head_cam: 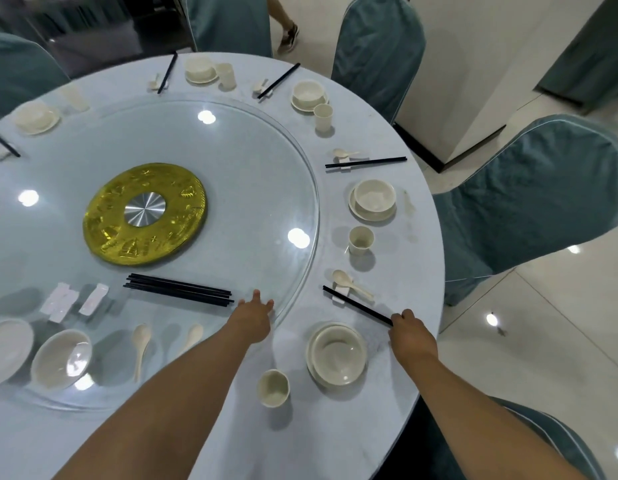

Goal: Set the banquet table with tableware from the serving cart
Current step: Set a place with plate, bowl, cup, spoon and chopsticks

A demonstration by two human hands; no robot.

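L hand [254, 315] flat on the glass turntable [293, 188] rim, fingers straight, holding nothing. R hand [409, 329] pinches the near end of chopsticks [356, 304]; long axis runs up-left from the grip onto the rest [340, 293]. R is nearer.

Right hand [412, 332] pinches chopsticks [358, 305]; left hand [253, 318] touches glass turntable [231, 161].

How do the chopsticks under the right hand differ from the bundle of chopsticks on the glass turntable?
The held chopsticks are a single pair; the bundle is several pairs. The held chopsticks lie on the tablecloth with their far end on a white rest, gripped by the right hand; the bundle lies loose on the glass turntable, untouched, beside the left hand. Both are long and black.
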